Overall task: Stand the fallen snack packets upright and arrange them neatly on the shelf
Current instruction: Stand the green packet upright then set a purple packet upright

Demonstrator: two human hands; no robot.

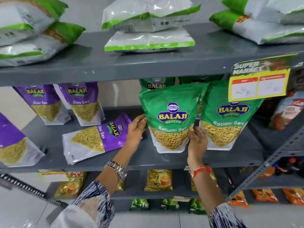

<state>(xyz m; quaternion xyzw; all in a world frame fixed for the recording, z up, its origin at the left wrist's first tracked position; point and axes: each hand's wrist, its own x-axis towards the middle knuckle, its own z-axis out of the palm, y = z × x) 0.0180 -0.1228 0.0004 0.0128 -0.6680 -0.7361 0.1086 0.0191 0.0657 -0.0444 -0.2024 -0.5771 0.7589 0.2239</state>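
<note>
Head view | green packet (169, 119) upright on middle shelf (164, 159), pinched at both side edges between left hand (137, 126) and right hand (197, 140) | likely light, crinkly, slippery; hold low | purple packet (97, 137) lies flat left of grip

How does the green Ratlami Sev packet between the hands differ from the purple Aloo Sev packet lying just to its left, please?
The Ratlami Sev packet is green; the Aloo Sev packet is purple. The Ratlami Sev packet stands upright, while the Aloo Sev packet lies flat on its back, top pointing right. The left hand and right hand hold the Ratlami Sev packet's sides; the Aloo Sev packet is not gripped. Both carry the Balaji logo, have white bases and sit on the same grey shelf.
</note>
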